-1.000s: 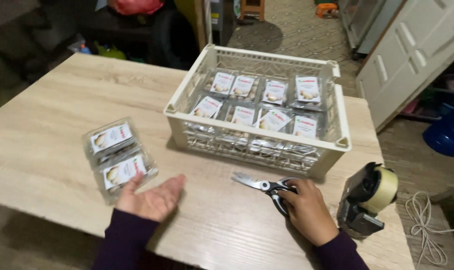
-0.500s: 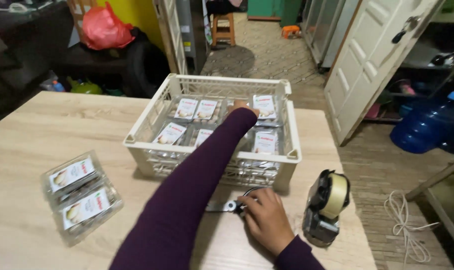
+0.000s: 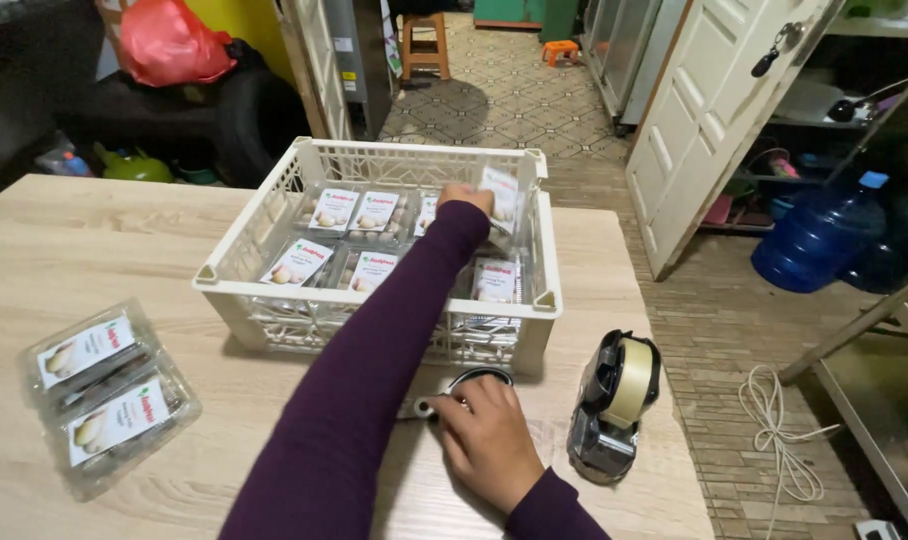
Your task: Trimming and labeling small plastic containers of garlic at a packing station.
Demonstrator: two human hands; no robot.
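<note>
The right hand (image 3: 486, 455) lies nearest, palm down on the surface (image 3: 124, 240), fingers curled over the handle of the scissors (image 3: 452, 398); only a handle loop and the pivot show past the knuckles, so the blades are hidden under the left sleeve. The hand is closed on that handle, resting rather than lifting. Just to its right stands a tape dispenser (image 3: 614, 405), apart from the hand. To the far left, near the surface's front edge, two clear packs (image 3: 102, 392) lie side by side, touching nothing else. The left arm stretches across the middle of the view into the crate (image 3: 374, 310), and the left hand (image 3: 464, 196) is at the far right corner inside, fingers pinched on a pack (image 3: 500, 195) that stands tilted up out of its row, label facing the camera. Other labelled packs lie flat in two rows in the crate. Such a pack looks light, and its thin clear shell is likely springy and a little slick, prone to buckle or pop open if squeezed in the middle; the food inside looks easily bruised. The firmer hold is probably at the rim or across the short edges, where the plastic is folded and stiffer, as the hand seems to have it now. Beyond the crate lie a tiled floor, a small stool (image 3: 426, 40) and a white door (image 3: 714, 110).
</note>
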